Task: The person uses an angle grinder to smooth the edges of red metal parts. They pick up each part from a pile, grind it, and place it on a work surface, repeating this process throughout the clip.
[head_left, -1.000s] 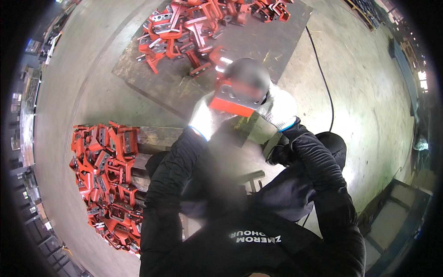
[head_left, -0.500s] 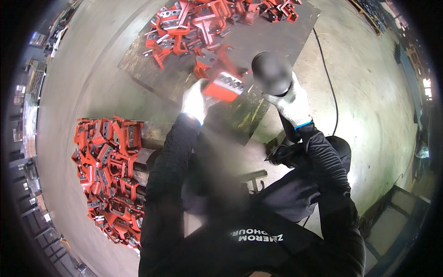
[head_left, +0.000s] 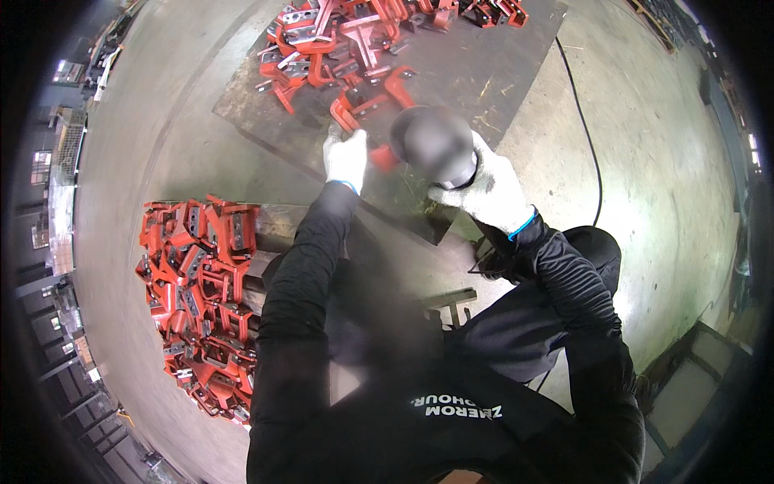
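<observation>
The gloved left hand (head_left: 347, 159) clamped a red-painted metal bracket (head_left: 379, 155); the gloved right hand (head_left: 489, 194) gripped a dark round-headed tool (head_left: 435, 143).

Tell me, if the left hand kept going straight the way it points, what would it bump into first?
Probably the red metal bracket lying just beyond the left hand on the dark steel plate. The hand already seems to touch a red part, though depth is hard to judge.

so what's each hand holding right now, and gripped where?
Left hand grips a red metal bracket at its near end, on the dark plate. Right hand wraps the underside of a dark rounded tool; the tool's kind can't be told.
</observation>
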`<state>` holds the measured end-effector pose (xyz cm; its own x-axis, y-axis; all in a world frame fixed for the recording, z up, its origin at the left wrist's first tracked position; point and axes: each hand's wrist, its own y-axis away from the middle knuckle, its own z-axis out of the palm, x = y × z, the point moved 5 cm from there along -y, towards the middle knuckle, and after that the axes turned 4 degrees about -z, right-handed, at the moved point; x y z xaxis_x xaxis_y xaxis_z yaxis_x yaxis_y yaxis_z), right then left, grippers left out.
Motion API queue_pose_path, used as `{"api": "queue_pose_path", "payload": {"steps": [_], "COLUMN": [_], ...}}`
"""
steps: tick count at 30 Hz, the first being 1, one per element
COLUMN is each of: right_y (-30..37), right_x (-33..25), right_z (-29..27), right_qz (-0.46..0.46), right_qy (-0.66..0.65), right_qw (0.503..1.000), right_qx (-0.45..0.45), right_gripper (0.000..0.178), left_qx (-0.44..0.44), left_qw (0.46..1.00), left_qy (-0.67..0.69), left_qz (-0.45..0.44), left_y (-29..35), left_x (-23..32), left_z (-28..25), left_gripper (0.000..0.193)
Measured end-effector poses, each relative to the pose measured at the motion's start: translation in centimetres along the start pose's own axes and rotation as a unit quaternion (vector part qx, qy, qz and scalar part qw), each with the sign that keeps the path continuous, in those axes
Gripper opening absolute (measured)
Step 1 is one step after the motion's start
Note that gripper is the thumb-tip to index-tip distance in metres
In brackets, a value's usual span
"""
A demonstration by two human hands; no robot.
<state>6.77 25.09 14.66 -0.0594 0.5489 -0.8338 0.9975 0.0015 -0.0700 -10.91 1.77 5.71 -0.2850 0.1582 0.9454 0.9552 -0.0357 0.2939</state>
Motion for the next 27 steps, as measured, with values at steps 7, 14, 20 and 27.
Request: {"api": "queue_pose_path", "payload": {"steps": [7, 14, 20, 27], "right_y": [0.0, -0.6, -0.6, 0.4], "right_x": [3.4, 0.6, 1.9, 5.8], "right_z": [-1.3, -2.1, -1.5, -0.7], "right_qz": [0.052, 0.096, 0.126, 0.155], "right_qy": [-0.116, -0.246, -0.308, -0.296], "right_qw": [0.989, 0.963, 0.942, 0.941], "right_qx": [0.082, 0.052, 0.050, 0.063], "right_gripper": [0.103, 0.104, 0.103, 0.102], "left_qx": [-0.024, -0.083, -0.097, -0.123], "left_qw": [0.995, 0.984, 0.958, 0.936], "left_qy": [0.096, 0.156, 0.180, 0.242], "left_qz": [-0.017, -0.033, -0.202, -0.225], "left_y": [-0.4, -0.3, 1.6, 1.3], "left_x": [0.2, 0.4, 0.4, 0.7], "left_z": [-0.1, 0.4, 1.0, 0.9], "left_gripper": [0.040, 0.030, 0.032, 0.039]}}
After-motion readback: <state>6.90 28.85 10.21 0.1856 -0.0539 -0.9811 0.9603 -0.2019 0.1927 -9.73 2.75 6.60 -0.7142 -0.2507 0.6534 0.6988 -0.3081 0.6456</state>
